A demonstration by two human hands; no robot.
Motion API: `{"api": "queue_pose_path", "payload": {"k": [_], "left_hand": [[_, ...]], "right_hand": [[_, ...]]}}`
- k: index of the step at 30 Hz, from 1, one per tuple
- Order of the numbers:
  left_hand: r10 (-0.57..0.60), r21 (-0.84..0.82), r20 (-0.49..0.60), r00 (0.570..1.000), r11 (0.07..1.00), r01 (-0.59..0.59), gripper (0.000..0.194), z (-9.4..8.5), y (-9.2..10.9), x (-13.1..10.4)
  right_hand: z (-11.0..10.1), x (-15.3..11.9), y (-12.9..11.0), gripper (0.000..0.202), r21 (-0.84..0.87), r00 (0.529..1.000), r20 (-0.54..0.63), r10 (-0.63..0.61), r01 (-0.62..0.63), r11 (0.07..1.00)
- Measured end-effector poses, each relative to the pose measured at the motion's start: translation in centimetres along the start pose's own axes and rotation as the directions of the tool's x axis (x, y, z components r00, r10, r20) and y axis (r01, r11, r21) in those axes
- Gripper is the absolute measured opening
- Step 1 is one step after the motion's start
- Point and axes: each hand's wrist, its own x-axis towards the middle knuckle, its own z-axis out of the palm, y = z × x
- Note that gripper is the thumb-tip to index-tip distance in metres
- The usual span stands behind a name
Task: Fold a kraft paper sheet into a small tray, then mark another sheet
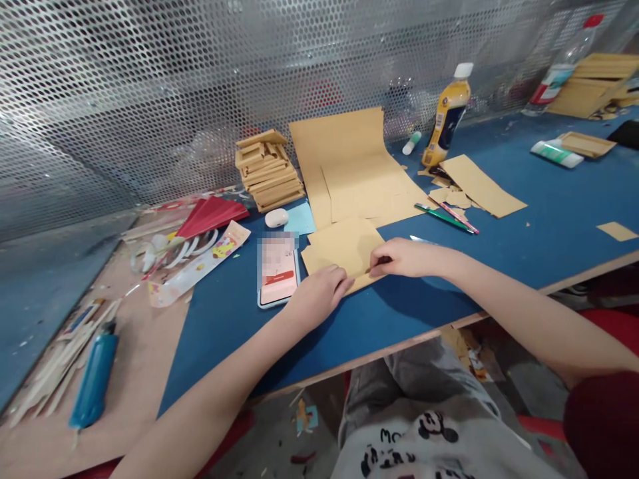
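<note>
tan card (343, 245) — matte, flat, notched

- Looks like a craft workshop, by its gear and litter.
- A long blue-topped table (559, 213) stands against a metal screen (150, 86) full of small holes.
- On the table: a sheet of brown card (344, 243), a stack of folded card pieces (273, 178), torn scraps (456, 198), pens (446, 218).
- Bits of litter (305, 418) lie on the floor (322, 444).

The left hand (324, 293) and right hand (399, 257) are touching the near edge of brown paper (344, 246) beside a phone (278, 287).
</note>
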Motion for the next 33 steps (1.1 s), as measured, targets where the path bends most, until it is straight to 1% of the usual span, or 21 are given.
{"api": "queue_pose_path", "payload": {"k": [3,7,11,16,20,26,33], "left_hand": [[0.005,0.029,0.027,1.000,1.000,-0.006,0.027,0.0,-0.1,0.2],[0.049,0.082,0.052,0.997,0.995,-0.053,0.030,0.2,0.0,0.2],[0.096,0.158,0.058,0.994,0.982,-0.104,0.032,0.7,0.0,0.2],[0.120,0.219,0.052,0.991,0.967,-0.128,0.032,1.2,0.0,0.2],[0.140,0.225,0.060,0.988,0.963,-0.150,0.033,0.9,0.0,0.3],[0.182,0.201,0.063,0.981,0.961,-0.191,0.033,0.4,-0.4,0.4],[0.180,0.196,0.030,0.983,0.963,-0.183,0.025,0.6,-0.8,0.3]], "right_hand": [[0.1,0.1,0.2,0.020,0.049,0.999,-0.028,0.037,-0.036,0.998],[0.5,0.1,0.5,0.018,0.082,0.998,-0.056,0.033,-0.028,0.996],[0.9,0.1,0.4,0.014,0.056,0.997,-0.065,0.038,-0.035,0.998],[1.3,0.1,0.2,0.007,-0.026,0.996,-0.080,0.043,-0.045,0.999],[1.5,0.0,0.1,0.006,-0.067,0.997,-0.078,0.023,-0.028,0.997],[1.7,-0.2,0.3,0.004,-0.053,0.997,-0.075,0.004,-0.008,0.999],[1.5,-0.3,0.0,0.004,-0.080,0.998,-0.054,-0.019,0.015,0.997]]}}
